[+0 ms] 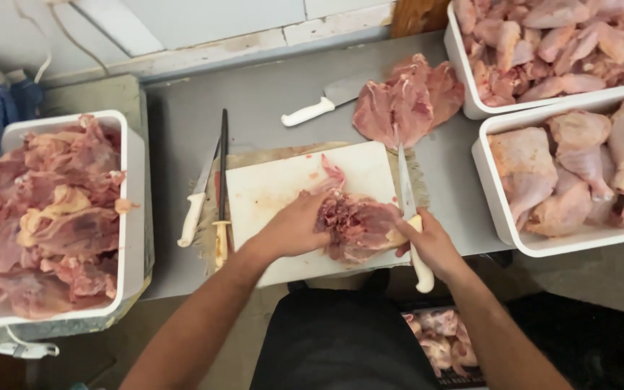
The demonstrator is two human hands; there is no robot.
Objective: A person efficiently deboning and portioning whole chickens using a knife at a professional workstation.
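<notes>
Left hand [294, 230] clamps the chicken carcass [359, 227] on the cutting board [276, 188]; right hand [431, 244] grips a knife [407, 198] at three o'clock, blade pointing twelve.

Pink raw chicken carcass [359, 227] on a white cutting board [283, 191]; white-handled knife [413, 224], white tubs [130, 217], grey table [254, 108].

Your board [276, 189] lies mid-table with a carcass [359, 225] on it. Left of it lie a knife [196, 206] and steel [222, 180], then a tub [133, 217]. Two tubs [496, 209] stand right.
</notes>
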